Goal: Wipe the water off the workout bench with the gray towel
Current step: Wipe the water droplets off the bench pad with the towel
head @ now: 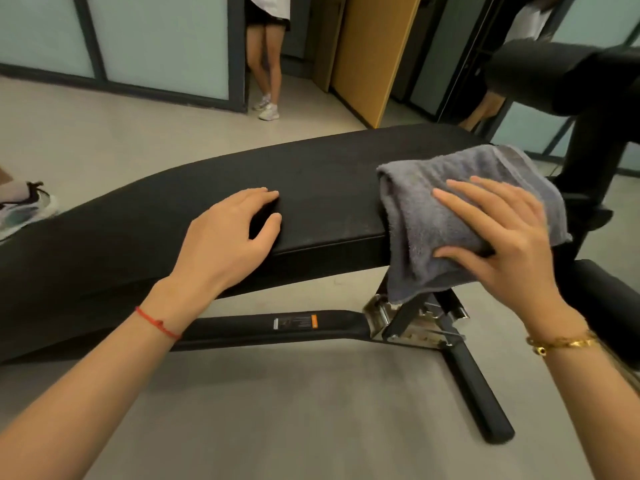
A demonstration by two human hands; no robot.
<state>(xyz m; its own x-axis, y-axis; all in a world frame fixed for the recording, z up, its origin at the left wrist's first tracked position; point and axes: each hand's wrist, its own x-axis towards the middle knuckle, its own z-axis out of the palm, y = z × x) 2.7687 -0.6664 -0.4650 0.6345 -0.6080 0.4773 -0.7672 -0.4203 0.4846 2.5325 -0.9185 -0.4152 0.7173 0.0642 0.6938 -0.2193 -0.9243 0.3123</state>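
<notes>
Forearms: nearest the lens, both reaching forward over the floor toward the bench; red string on the left wrist, gold bracelet on the right.
Right hand (pixel 502 237): flat on the gray towel (pixel 460 202), fingers spread across the top, thumb hooked under the near fold; grip closed on the cloth, pressing rather than lifting.
Towel position: folded, draped over the right end of the surface (pixel 311 188), near half hanging past the front edge above the chrome hinge bracket (pixel 408 313).
Left hand (pixel 235 230): resting on the pad near mid-length, fingers curled over the front edge, holding nothing; appears to steady the bench.
Long axis: pad running left to right across the view, bare black vinyl stretching away from the towel toward the left.
Key relation: unwiped length lying to the left of the gripped towel, so likely stroke leftward along the axis, right hand far nearer the cloth.
Obstacle: left hand directly in that path, well apart from the towel; would need lifting or sliding away.
Edges: towel already overhanging front and right end; risk of slipping off if pressure eases.
Water: no droplets discernible on the dark pad.
Room: open floor in front; padded roller (pixel 554 74) close at right.
</notes>
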